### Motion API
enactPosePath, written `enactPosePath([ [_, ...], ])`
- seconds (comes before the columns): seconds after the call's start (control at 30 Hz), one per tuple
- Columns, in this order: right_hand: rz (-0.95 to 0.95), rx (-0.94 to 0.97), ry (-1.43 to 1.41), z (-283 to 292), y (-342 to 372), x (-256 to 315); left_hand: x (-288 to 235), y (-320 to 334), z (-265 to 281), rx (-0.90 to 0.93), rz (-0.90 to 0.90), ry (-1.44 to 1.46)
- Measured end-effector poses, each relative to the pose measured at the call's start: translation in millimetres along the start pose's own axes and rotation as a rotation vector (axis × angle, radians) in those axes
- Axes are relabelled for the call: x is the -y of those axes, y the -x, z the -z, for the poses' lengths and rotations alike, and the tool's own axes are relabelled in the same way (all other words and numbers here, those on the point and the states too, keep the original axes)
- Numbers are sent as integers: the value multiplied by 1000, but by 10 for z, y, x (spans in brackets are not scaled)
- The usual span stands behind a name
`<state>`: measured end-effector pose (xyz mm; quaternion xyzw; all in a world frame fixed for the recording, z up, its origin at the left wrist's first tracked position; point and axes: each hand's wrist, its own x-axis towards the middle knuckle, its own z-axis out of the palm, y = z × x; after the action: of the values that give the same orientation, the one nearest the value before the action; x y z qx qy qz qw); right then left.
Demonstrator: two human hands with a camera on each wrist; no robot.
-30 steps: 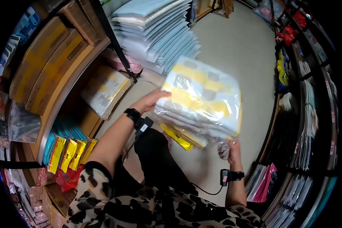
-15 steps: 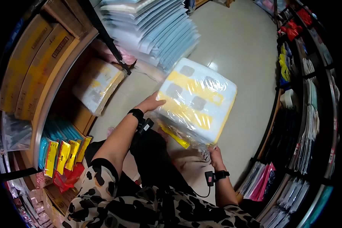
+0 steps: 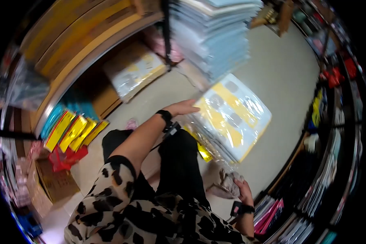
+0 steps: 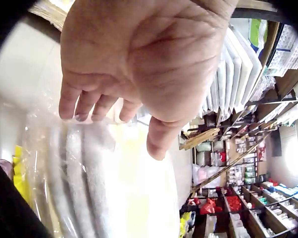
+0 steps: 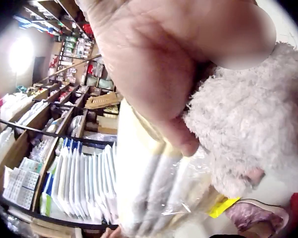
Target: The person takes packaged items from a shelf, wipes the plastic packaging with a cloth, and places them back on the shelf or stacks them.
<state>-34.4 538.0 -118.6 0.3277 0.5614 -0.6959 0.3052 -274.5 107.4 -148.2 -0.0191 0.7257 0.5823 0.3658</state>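
Observation:
A clear plastic-wrapped pack of folded cloths [image 3: 232, 116], patterned in white, yellow and grey, lies in front of my knees. My left hand [image 3: 182, 107] is at its near left corner, with the thumb over the top edge. In the left wrist view, that hand's fingers [image 4: 104, 106] reach to the pack's end fairly straight, palm showing. My right hand [image 3: 244, 191] is below the pack's near corner and grips a fluffy light grey cloth [image 5: 253, 119]. Part of this cloth bunches out beside the palm. Loose plastic [image 3: 211, 146] hangs from the pack's near side.
A tall stack of pale blue packets [image 3: 215, 40] stands beyond the pack. Under the left shelf [image 3: 89, 53] lies another wrapped pack [image 3: 136, 75], near yellow-labelled packets [image 3: 71, 132]. An open cardboard box [image 3: 53, 183] is at lower left. Shelving with bagged goods [image 3: 329, 162] lines the right.
My right hand has come away from the pack's near corner, carrying the grey cloth down with it. The pack has levelled and turned; my left hand stays at its corner. The head view has swung.

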Motion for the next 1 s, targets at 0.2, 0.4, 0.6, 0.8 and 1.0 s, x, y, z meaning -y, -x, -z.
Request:
enactPosePath([
  [0.2,68,185,92,-602,953,834,63,364,7,-40,-19,129],
  [0.4,513,192,180,-1202,1194,1639,40,867,29,-124,-154,227],
  [0.6,479,829,-26,-2853,1320,2368,-327,2029,57,-6,-277,475],
  [0.8,596,863,609,-4327,602,1894,-287,2756,160,-60,-595,958],
  [1.0,1010,901,1084,-4994,-90,1141,343,2775,521,-508,-417,1044],
])
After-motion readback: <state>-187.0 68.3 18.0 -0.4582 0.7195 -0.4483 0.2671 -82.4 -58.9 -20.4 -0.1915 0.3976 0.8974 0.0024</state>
